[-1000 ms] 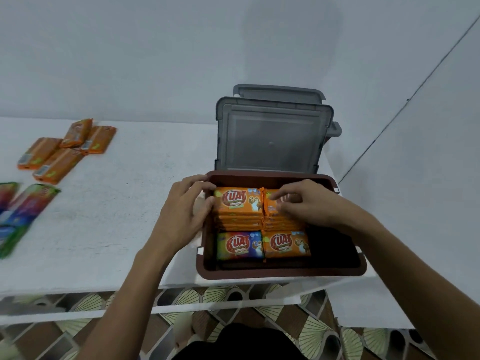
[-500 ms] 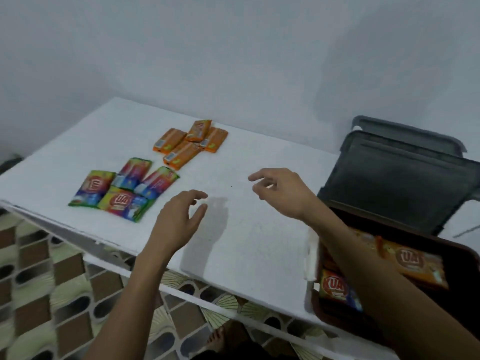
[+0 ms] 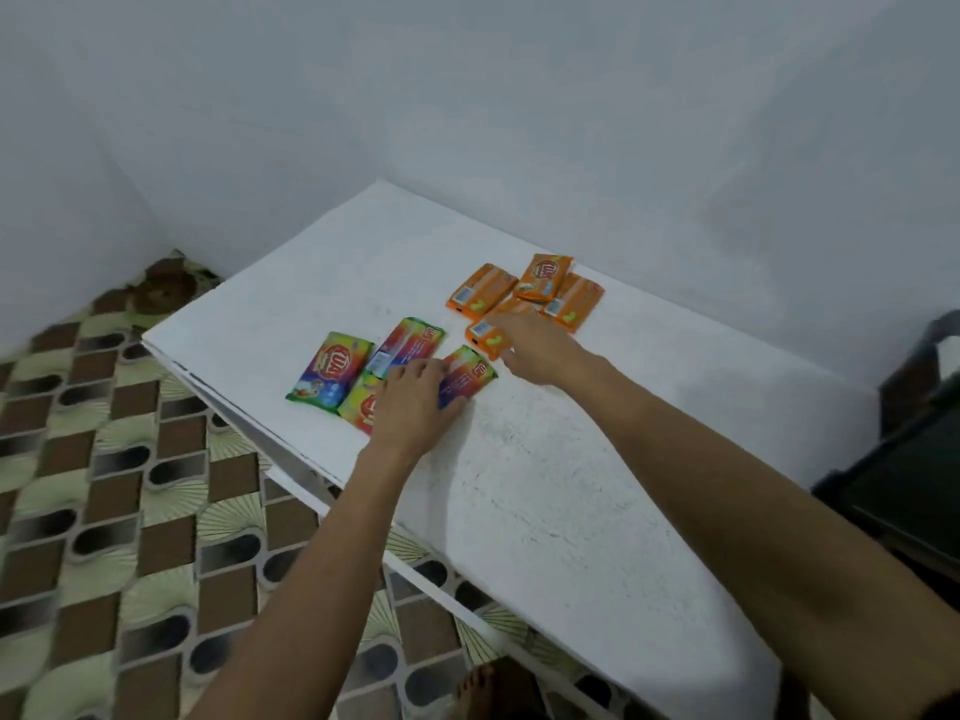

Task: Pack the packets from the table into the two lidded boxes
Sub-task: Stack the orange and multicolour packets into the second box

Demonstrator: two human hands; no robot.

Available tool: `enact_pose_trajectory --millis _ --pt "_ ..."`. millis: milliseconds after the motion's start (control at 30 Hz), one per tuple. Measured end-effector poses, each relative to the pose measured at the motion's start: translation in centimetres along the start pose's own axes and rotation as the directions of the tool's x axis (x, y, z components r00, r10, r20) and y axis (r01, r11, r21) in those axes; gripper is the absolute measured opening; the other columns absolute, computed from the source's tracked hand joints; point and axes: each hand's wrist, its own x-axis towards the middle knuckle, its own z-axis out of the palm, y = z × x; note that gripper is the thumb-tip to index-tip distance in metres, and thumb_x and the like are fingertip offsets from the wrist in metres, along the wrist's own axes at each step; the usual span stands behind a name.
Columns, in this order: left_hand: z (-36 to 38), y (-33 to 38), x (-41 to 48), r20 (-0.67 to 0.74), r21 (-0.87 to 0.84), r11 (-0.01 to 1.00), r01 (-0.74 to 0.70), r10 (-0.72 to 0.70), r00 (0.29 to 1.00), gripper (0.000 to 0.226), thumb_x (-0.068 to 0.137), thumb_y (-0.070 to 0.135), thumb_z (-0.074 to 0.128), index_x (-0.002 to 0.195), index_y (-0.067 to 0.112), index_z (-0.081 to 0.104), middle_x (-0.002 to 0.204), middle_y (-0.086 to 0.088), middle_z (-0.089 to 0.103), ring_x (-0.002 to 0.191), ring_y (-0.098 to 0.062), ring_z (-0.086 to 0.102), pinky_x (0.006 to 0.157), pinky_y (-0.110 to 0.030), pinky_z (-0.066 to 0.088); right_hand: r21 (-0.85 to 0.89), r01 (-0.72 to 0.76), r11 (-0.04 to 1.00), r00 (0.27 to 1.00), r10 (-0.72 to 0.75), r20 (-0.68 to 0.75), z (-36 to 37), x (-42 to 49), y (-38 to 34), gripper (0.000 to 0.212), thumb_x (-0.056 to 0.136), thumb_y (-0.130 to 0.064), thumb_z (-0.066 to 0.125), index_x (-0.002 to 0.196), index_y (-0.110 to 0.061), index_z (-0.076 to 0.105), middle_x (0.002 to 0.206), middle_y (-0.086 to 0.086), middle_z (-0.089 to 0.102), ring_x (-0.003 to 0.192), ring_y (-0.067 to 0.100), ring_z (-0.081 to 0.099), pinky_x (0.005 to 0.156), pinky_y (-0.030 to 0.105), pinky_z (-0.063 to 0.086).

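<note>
Both hands have moved from mid-air onto the packets on the table (image 3: 519,485). Head view: my left hand (image 3: 415,402) lies loosely spread on the rainbow packets (image 3: 332,371), which run out to its left. My right hand (image 3: 535,350) touches the nearest orange packet (image 3: 484,339); whether it pinches, I cannot tell. Other orange packets (image 3: 545,283) lie just beyond its fingertips. Judged light, soft and slippery: grip across the long edges.

light: soft, even; shadows: faint; blur: slight motion; edges: wide-angle warp
</note>
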Motion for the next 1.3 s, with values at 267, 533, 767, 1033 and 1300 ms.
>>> enact_pose_trajectory --millis 267,533,767,1033,1300 --pt "0.9 -0.6 1.1 -0.005 -0.038 0.998 0.050 -0.050 0.999 0.058 0.083 0.054 0.065 0.131 0.028 0.048 0.132 0.002 0.054 0.121 -0.024 0.042 0.101 -0.042 0.035 -0.454 0.144 0.879 0.979 -0.059 0.196 0.5 5.0 0.5 0.073 0.094 -0.009 0.054 0.155 -0.025 0.017 0.161 0.005 0.018 0.131 0.037 0.039 0.104 0.045 0.042" --pt "0.5 0.0 1.2 -0.017 0.022 0.998 0.052 -0.051 0.999 0.056 0.086 0.051 0.063 0.133 0.028 0.044 0.133 0.000 0.055 0.119 -0.024 0.047 0.104 -0.043 0.034 -0.424 0.184 0.887 0.982 -0.151 0.110 0.7 5.8 1.3 0.079 0.081 -0.022 0.072 0.145 -0.024 0.024 0.140 0.013 0.037 0.109 0.036 0.054 0.077 0.042 0.054" --pt "0.0 1.0 0.9 -0.033 -0.069 0.996 0.050 -0.053 0.998 0.072 0.076 0.066 0.064 0.136 0.036 0.039 0.125 0.000 0.063 0.107 -0.024 0.060 0.096 -0.046 0.047 0.090 0.076 0.993 0.983 -0.059 -0.173 -0.4 1.5 3.5 0.060 0.081 -0.020 0.061 0.138 -0.022 0.042 0.130 0.014 0.040 0.104 0.033 0.053 0.082 0.041 0.049" --pt "-1.2 5.9 -0.7 -0.063 -0.488 0.871 0.060 -0.104 0.993 0.096 0.079 0.034 0.076 0.150 0.043 0.012 0.115 0.002 0.058 0.091 -0.018 0.064 0.077 -0.040 0.057 0.880 0.003 0.476 0.873 0.428 -0.234 -1.5 -7.2 6.6 0.019 0.091 -0.012 0.059 0.107 -0.021 0.055 0.118 0.003 0.057 0.106 0.019 0.064 0.082 0.038 0.060" --pt "-1.2 13.5 -3.7 -0.051 -0.794 0.607 -0.024 -0.027 0.998 0.058 0.077 0.027 0.081 0.121 0.031 0.043 0.096 0.007 0.062 0.078 -0.002 0.068 0.070 -0.024 0.051 0.966 0.100 0.240 0.826 0.520 -0.215 -3.3 -18.4 10.4 0.029 0.091 0.000 0.063 0.112 -0.020 0.068 0.119 0.009 0.066 0.106 0.024 0.067 0.095 0.042 0.055"
